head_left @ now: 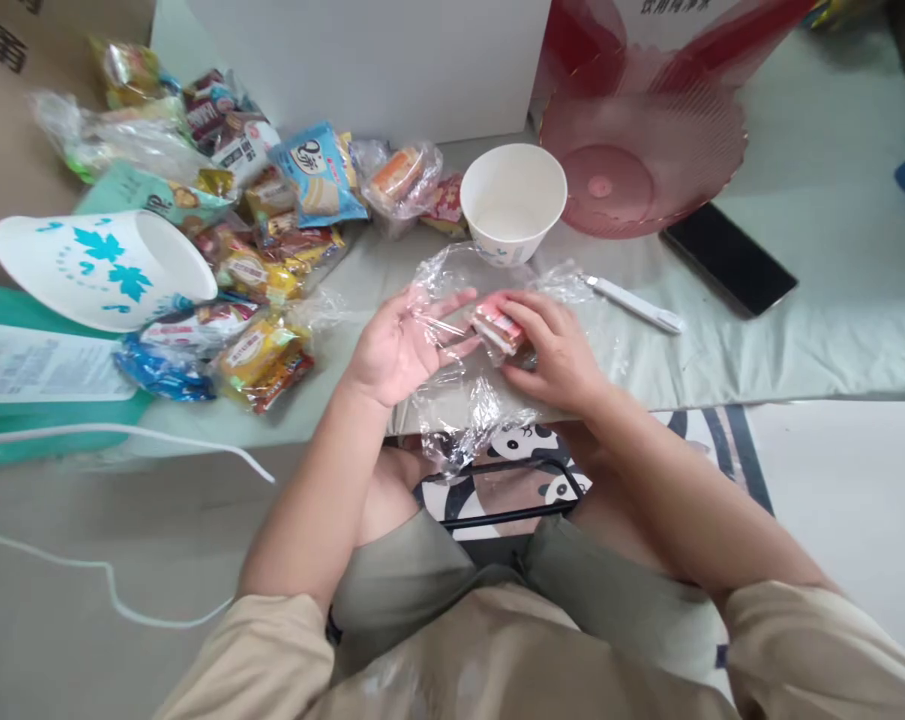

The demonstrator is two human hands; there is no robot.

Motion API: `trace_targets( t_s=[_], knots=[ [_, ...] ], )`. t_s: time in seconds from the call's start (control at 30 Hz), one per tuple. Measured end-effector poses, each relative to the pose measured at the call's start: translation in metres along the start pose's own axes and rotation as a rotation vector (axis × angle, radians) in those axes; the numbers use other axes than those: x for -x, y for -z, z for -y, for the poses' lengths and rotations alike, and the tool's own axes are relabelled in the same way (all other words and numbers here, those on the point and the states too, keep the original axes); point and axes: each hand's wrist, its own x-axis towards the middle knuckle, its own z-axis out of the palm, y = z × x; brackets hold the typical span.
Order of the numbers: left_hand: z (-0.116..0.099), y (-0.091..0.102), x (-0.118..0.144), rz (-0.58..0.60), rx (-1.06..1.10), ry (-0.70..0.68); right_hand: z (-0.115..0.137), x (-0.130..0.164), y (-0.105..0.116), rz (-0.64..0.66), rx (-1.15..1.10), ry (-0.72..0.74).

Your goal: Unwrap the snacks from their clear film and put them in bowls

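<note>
One small pink-and-white snack piece [499, 330] sits between the two hands, gripped from its right side by the fingers and thumb of the right hand [553, 350]. Its visible face slants down from left to right; the fingers cover the rest, so the true long axis cannot be told. The left hand [403, 345] is just to the left of the piece, palm turned up, fingers spread wide and pointing toward it; whether a fingertip touches it is unclear. Clear plastic film [486, 405] lies about both hands and hangs over the near table edge. It is the closest obstruction, and whether the left hand pinches any of it cannot be told.

Just beyond the film, an upright white paper cup [508, 248] stands straight ahead. A slim white tool [636, 303] lies to the right, with a dark phone [729, 260] and a pink ribbed bowl [647, 215] farther out. To the left, well apart from the piece, wrapped snacks [321, 175] are heaped beside a tipped paper cup [107, 270].
</note>
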Motion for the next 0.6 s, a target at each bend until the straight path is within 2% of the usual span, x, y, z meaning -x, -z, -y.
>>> trace_targets(
  t_s=[0.1, 0.23, 0.4, 0.47, 0.6],
  knots=[
    [-0.003, -0.003, -0.001, 0.025, 0.159, 0.061, -0.007, -0.003, 0.002, -0.053, -0.138, -0.068],
    [-0.004, 0.003, -0.011, -0.010, 0.172, 0.049, -0.013, -0.007, 0.009, 0.001, -0.222, -0.167],
    [-0.005, 0.010, -0.016, 0.033, 0.121, 0.043, -0.010, -0.012, 0.010, -0.017, -0.263, -0.117],
    [-0.005, 0.011, -0.017, 0.022, 0.141, 0.049, -0.007, -0.015, 0.007, -0.063, -0.264, -0.128],
    [-0.005, 0.014, -0.018, -0.116, 0.162, 0.002, -0.004, -0.015, 0.003, -0.251, -0.225, -0.201]
  ],
)
